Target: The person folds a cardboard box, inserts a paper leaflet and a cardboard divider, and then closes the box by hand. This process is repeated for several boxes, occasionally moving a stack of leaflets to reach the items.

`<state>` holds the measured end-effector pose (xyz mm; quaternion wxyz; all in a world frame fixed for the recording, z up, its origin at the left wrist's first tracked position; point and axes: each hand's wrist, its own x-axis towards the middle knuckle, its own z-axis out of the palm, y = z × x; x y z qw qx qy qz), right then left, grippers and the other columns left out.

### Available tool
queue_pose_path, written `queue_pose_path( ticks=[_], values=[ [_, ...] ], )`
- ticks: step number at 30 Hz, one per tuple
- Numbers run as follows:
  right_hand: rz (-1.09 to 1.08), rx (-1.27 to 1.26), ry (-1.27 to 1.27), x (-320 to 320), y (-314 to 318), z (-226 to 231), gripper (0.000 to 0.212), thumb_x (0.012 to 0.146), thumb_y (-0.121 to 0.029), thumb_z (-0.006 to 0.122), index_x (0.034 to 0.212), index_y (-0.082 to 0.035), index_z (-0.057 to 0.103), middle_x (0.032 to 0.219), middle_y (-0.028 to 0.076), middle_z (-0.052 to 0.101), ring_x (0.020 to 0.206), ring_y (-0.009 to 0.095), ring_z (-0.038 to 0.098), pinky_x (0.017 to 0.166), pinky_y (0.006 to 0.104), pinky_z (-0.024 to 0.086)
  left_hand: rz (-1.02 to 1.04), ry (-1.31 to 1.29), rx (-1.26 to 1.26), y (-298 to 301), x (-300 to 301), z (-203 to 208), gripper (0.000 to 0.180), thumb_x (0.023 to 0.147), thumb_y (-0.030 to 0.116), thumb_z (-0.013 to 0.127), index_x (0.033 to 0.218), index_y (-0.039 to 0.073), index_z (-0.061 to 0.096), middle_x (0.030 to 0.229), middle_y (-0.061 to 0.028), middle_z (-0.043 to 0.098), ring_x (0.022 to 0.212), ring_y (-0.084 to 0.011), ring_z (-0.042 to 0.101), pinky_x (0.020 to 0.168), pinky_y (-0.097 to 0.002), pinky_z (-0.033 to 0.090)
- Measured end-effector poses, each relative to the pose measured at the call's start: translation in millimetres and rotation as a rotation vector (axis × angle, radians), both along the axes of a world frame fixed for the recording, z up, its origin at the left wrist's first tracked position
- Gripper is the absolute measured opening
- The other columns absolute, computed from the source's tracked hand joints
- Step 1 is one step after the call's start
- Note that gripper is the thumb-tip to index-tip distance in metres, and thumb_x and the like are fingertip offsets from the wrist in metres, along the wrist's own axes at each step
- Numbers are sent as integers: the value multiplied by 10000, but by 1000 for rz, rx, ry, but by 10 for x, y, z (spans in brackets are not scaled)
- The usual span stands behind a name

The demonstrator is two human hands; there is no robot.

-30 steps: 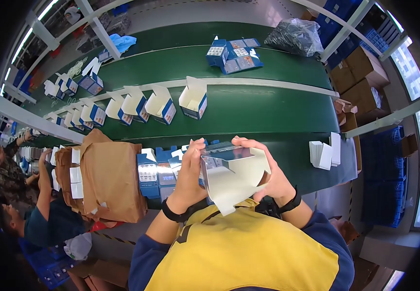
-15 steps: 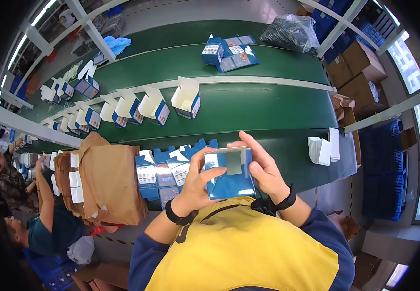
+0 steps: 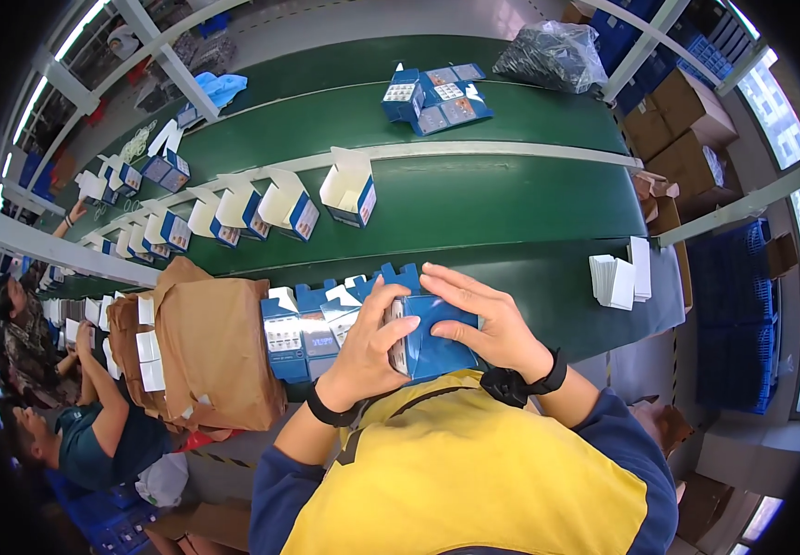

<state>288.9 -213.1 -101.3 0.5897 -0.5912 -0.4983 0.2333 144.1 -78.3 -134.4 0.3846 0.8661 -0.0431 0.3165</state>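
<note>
A blue cardboard box is held close in front of my yellow top, a plain blue face turned up. My left hand grips its left side, the thumb lying on the printed side panel. My right hand presses on the top and far edge, thumb across the blue face and fingers reaching over the back. Just left of my hands lie flat blue-and-white printed cartons in an overlapping stack. The box's underside and the far fingertips are hidden.
Open boxes with white insides stand in a row on the green conveyor. A large brown paper bundle sits at left, beside a co-worker. White folded cards lie at right. More printed cartons rest farther back.
The box has been turned in my hands: its opening faced up before, and now a closed blue face does. My right hand has moved over it. At far left, co-workers' arms have shifted.
</note>
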Motion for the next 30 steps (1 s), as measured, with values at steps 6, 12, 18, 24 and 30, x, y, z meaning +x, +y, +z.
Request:
queue_pose_path(
  ticks=[6, 12, 18, 24, 30],
  values=[
    [84, -102, -27, 33, 53, -126, 466, 734, -114, 702, 1184, -99, 582, 1190, 138, 569, 1038, 274, 583, 960, 335, 390, -6, 97, 17, -4, -59, 35, 936, 507, 275, 868, 1260, 184, 320, 1213, -200, 401, 1091, -389, 460, 1015, -554, 287],
    [235, -373, -168, 117, 8, -11, 546, 803, -271, 659, 1289, -100, 481, 1253, 142, 523, 1090, 257, 548, 964, 331, 370, 5, 216, -62, -32, -115, 125, 960, 522, 306, 865, 1287, 168, 302, 1229, -204, 391, 1110, -388, 451, 1004, -539, 299],
    [0, 211, 511, -77, 117, -154, 797, 856, -586, 426, 1428, -91, 174, 1402, 133, 329, 1244, 247, 381, 978, 352, 335, 182, -64, -136, -292, 210, -9, 1019, 566, 311, 849, 1354, 151, 224, 1299, -227, 323, 1187, -419, 385, 1009, -528, 271],
    [-71, 237, 464, 119, 162, -424, 818, 869, -609, 377, 1440, -90, 103, 1411, 143, 298, 1237, 253, 392, 985, 382, 347, 34, -12, -171, -165, 258, -179, 1031, 585, 269, 827, 1381, 152, 182, 1383, -227, 237, 1232, -452, 316, 1027, -545, 230],
    [450, -433, 1240, 625, 146, -836, 923, 849, -410, 564, 1425, -72, -73, 1447, 147, 214, 1304, 248, 287, 1057, 364, 271, -110, -108, 726, 208, 217, -261, 884, 640, 160, 759, 1364, 125, 252, 1364, -214, 301, 1264, -384, 314, 1021, -568, 235]
  ],
)
